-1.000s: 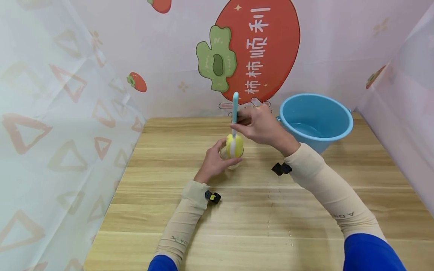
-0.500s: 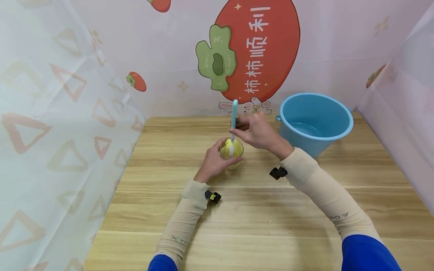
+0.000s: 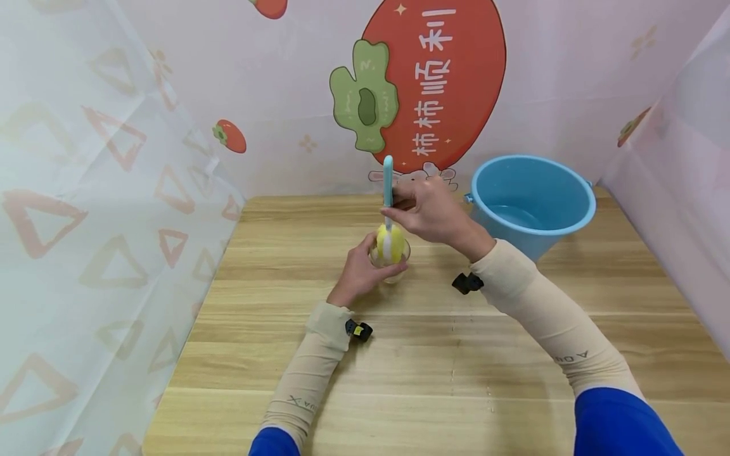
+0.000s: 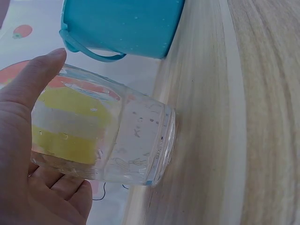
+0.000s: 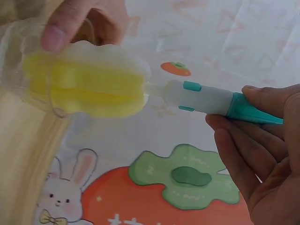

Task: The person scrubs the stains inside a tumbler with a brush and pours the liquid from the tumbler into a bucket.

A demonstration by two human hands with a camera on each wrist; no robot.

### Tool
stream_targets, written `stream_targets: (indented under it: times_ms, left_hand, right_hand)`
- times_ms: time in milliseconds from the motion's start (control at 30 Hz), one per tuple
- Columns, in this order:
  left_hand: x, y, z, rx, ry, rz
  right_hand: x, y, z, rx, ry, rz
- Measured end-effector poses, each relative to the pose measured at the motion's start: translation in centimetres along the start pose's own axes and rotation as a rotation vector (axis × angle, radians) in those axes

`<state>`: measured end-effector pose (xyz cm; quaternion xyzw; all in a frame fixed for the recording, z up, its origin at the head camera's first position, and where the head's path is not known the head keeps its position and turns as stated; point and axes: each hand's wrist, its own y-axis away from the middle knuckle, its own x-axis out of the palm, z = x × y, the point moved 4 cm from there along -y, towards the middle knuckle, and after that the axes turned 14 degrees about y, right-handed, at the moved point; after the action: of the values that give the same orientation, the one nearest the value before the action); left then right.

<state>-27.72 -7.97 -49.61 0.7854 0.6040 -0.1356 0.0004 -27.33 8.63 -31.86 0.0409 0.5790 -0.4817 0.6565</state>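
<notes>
My left hand (image 3: 365, 269) grips a clear glass (image 4: 136, 136) around its side, thumb on one side and fingers on the other. The glass stands upright on the wooden table. My right hand (image 3: 428, 212) pinches the turquoise handle of a sponge bottle brush (image 3: 388, 183) between thumb and fingers, above the glass. The brush's yellow and white sponge head (image 5: 93, 86) sits partly inside the glass, its upper part sticking out past the rim. Through the glass wall in the left wrist view, the head reaches about halfway down.
A blue bucket (image 3: 533, 193) with a side handle stands at the back right, close to my right forearm. The wooden table (image 3: 399, 380) has small water drops on its surface. Printed cloth walls (image 3: 274, 95) enclose the back and both sides.
The right hand pushed the brush down into the glass, then drew it partly back up and slightly left. The left hand and the glass stay in place.
</notes>
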Motion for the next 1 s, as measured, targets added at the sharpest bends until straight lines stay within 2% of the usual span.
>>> stream_targets:
  times_ms: [233,333,567,700,833,1000]
  left_hand:
    - [0.0,-0.2,0.1,-0.025,-0.026,0.0]
    - [0.0,-0.1,0.0,-0.019,-0.024,0.006]
    - [-0.2,0.1,-0.1,0.001,-0.016,0.003]
    - [-0.2,0.1,0.1,0.007,-0.009,0.009]
    - [-0.3,0.1,0.1,0.011,-0.001,0.016]
    - [-0.3,0.0,0.2,0.012,-0.007,0.02]
  right_hand:
    - [2.9,0.9,-1.3,0.029,-0.031,0.022]
    - [2.6,0.7,-1.1,0.033,-0.047,0.024]
    - [-0.3,-0.7,0.5,-0.018,-0.017,-0.029]
    - [-1.1,-1.0,1.1,-0.026,-0.016,-0.031]
    - [-0.5,-0.9,1.1,-0.024,-0.051,-0.019]
    - [1.5,-0.3,0.1,-0.002,-0.095,0.01]
